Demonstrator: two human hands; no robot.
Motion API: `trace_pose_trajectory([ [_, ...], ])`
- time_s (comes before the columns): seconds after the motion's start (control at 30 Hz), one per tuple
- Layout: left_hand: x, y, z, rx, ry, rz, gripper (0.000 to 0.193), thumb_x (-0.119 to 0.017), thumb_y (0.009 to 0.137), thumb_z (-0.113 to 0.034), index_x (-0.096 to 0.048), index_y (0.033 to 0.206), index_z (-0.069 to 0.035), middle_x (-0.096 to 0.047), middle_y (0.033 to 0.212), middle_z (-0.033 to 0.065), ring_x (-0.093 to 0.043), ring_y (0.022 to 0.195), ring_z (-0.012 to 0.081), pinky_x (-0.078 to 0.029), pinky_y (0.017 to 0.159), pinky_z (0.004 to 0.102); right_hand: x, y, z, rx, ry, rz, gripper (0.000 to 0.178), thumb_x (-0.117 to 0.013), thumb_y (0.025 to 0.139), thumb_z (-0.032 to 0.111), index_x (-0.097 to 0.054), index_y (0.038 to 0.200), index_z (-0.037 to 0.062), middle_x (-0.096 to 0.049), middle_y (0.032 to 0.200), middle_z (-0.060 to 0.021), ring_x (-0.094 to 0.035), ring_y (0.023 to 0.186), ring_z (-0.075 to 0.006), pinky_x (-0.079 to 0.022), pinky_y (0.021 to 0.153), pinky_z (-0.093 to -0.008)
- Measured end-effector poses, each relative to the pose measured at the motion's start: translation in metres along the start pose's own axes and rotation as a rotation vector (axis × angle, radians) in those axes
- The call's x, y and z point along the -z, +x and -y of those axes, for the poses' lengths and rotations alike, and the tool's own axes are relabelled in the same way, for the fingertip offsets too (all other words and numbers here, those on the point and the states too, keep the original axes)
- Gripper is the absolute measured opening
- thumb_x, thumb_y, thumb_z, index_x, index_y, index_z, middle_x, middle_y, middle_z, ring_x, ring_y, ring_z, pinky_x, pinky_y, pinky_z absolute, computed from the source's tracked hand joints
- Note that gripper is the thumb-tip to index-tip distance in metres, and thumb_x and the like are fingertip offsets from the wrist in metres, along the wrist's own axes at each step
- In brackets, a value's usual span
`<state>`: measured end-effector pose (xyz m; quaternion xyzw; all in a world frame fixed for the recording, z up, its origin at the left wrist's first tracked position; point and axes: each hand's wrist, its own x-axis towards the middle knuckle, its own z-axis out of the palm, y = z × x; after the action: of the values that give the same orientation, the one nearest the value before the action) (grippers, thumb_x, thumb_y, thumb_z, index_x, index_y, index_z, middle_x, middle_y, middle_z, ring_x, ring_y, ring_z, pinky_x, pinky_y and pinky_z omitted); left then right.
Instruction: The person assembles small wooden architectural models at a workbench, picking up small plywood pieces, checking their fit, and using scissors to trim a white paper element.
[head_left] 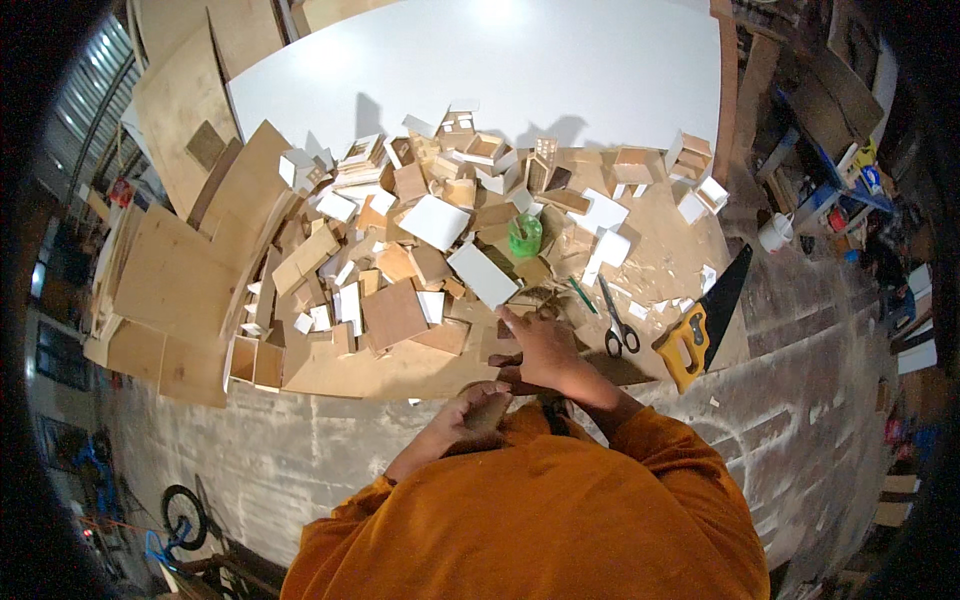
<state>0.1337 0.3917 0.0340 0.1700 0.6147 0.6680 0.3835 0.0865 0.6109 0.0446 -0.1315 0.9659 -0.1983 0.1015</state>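
Note:
At the near edge of the table, in front of my body, my left hand [472,416] is closed with its fingers curled inward. Whatever lies in them is hidden. Just beyond it and to its right, my right hand [545,352] bends over dark brown flat pieces [508,342] at the table edge. Its fingers point left and look closed around something that I cannot make out. Right of that hand lie dark-handled scissors [621,332] and a thin green stick [582,296]. A white rectangular panel [483,275] rests just beyond the hands.
Wood and white board offcuts [395,315] heap across the table's left and middle. A green jar [524,236] stands among them. A yellow-handled handsaw [690,345] lies at the right edge. Small box-like models [690,157] stand farther back. Plywood sheets [180,285] lean at left.

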Motion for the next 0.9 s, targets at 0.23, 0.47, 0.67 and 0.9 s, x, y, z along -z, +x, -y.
trace_pose_trajectory([
  [0.23,0.002,-0.018,-0.016,0.067,-0.359,-0.076,0.064,-0.063,0.072,0.003,-0.044,0.132,-0.007,-0.042,0.134,0.0046,-0.045,0.118,0.0185,-0.043,0.094,0.0293,0.024,-0.024,-0.004,0.131,0.244,-0.201,0.089,-0.075,0.072,0.031,-0.026,0.144,0.0110,-0.050,0.122,-0.0224,-0.050,0.111,-0.0406,-0.043,0.092,-0.0472],
  [0.47,0.011,-0.010,0.003,0.046,-0.305,-0.029,0.063,-0.062,0.074,0.000,-0.043,0.133,-0.006,-0.045,0.128,0.0041,-0.048,0.112,0.0178,-0.045,0.092,0.0284,-0.011,-0.023,-0.032,0.306,0.220,-0.400,0.091,-0.081,0.066,0.027,-0.031,0.141,0.0132,-0.049,0.126,-0.0199,-0.051,0.112,-0.0396,-0.045,0.091,-0.0454],
  [0.67,0.011,-0.006,0.014,0.034,-0.396,-0.073,0.063,-0.061,0.077,-0.006,-0.040,0.136,-0.005,-0.046,0.130,0.0071,-0.054,0.108,0.0187,-0.047,0.087,0.0282,-0.021,-0.025,-0.037,0.254,0.166,-0.390,0.092,-0.079,0.068,0.032,-0.029,0.143,0.0125,-0.053,0.122,-0.0220,-0.055,0.108,-0.0395,-0.048,0.089,-0.0466],
  [0.9,0.014,-0.006,-0.009,0.085,-0.731,-0.099,0.064,-0.055,0.086,-0.028,-0.034,0.141,-0.003,-0.046,0.136,0.0126,-0.056,0.108,0.0245,-0.047,0.089,0.0321,-0.007,-0.024,-0.027,0.112,0.828,-0.317,0.087,-0.077,0.074,0.026,-0.027,0.143,0.0032,-0.054,0.120,-0.0210,-0.058,0.104,-0.0347,-0.047,0.089,-0.0433],
])
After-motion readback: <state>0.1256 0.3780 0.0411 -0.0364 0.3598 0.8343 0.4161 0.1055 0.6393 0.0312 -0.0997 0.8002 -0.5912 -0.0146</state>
